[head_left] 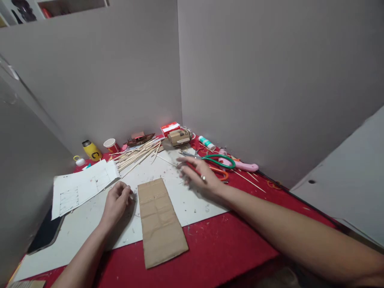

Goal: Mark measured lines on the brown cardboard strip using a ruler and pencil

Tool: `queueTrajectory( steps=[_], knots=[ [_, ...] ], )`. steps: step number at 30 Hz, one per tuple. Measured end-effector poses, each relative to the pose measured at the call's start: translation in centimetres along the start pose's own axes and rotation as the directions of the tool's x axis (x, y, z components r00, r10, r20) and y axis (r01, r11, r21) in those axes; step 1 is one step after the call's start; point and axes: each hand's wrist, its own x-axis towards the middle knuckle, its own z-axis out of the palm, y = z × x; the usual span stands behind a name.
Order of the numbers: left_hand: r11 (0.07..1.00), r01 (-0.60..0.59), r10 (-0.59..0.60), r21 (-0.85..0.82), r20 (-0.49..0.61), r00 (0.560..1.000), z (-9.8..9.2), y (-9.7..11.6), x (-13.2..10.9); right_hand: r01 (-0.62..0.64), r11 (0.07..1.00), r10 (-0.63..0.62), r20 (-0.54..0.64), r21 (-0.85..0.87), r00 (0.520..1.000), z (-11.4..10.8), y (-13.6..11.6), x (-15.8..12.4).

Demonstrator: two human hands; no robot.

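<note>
My left hand (118,200) rests on the white sheet (177,200) with its fingers curled in; the inside of the curl is hidden. Just right of it lies a flat, creased strip of brown cardboard (160,224), reaching past the sheet's near edge onto the red table. My right hand (199,174) is above the sheet beside the scissors, its fingertips smeared by motion. A slim red thing like a pen (194,168) shows between its fingers. Close by are green-handled scissors (220,160) and orange-handled scissors (220,174).
Thin wooden sticks (139,156) lie in a pile behind, near a drawing (84,188), a yellow bottle (92,151), a paper cup (111,145) and a model boat (140,138). A cardboard roll (179,137), a glue tube (207,143) and a pink-handled tool (240,165) line the wall. A phone (46,232) lies left.
</note>
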Motion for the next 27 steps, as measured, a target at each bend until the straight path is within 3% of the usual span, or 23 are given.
queueTrajectory(
  steps=[3, 7, 10, 12, 14, 16, 18, 23, 25, 27],
  knots=[
    [1.0, 0.001, -0.001, -0.025, -0.003, 1.0, 0.2, 1.5, 0.3, 0.135, 0.989, -0.127, 0.148, -0.051, 0.981, 0.7, -0.6, -0.7],
    [0.997, -0.074, 0.074, -0.008, 0.034, 0.997, 0.3, 4.8, 1.9, 0.335, 0.934, -0.289, 0.288, -0.124, 0.913, 0.6, -0.5, -0.7],
    [0.998, -0.058, 0.057, 0.001, 0.205, 0.977, 0.5, 6.7, 2.9, 0.452, 0.876, -0.365, 0.383, -0.168, 0.849, 0.0, -0.4, -0.5],
    [0.999, 0.033, -0.036, 0.013, 0.402, 0.915, 0.9, 7.2, 3.3, 0.499, 0.846, -0.392, 0.416, -0.187, 0.821, -0.4, -0.5, -0.5],
    [0.989, 0.148, -0.138, 0.029, 0.575, 0.806, 1.2, 7.1, 3.4, 0.529, 0.822, -0.407, 0.432, -0.211, 0.805, -0.5, -0.7, -0.6],
    [0.97, 0.243, -0.199, 0.027, 0.666, 0.718, 1.4, 6.5, 3.6, 0.555, 0.793, -0.421, 0.434, -0.251, 0.797, -0.6, -0.8, -0.6],
    [0.953, 0.301, -0.222, 0.005, 0.689, 0.69, 1.3, 5.5, 4.1, 0.572, 0.765, -0.436, 0.416, -0.297, 0.798, -0.7, -0.7, -0.5],
    [0.937, 0.348, -0.233, -0.032, 0.687, 0.689, 0.8, 3.1, 6.0, 0.519, 0.755, -0.437, 0.283, -0.401, 0.854, -1.7, -0.1, 0.4],
    [0.933, 0.36, -0.235, -0.022, 0.72, 0.653, 0.8, 2.7, 6.6, 0.513, 0.749, -0.445, 0.257, -0.419, 0.858, -2.0, 0.0, 0.6],
    [0.929, 0.369, -0.235, 0.002, 0.774, 0.587, 1.0, 2.9, 6.7, 0.53, 0.74, -0.464, 0.256, -0.413, 0.848, -2.1, 0.0, 0.7]
  ],
)
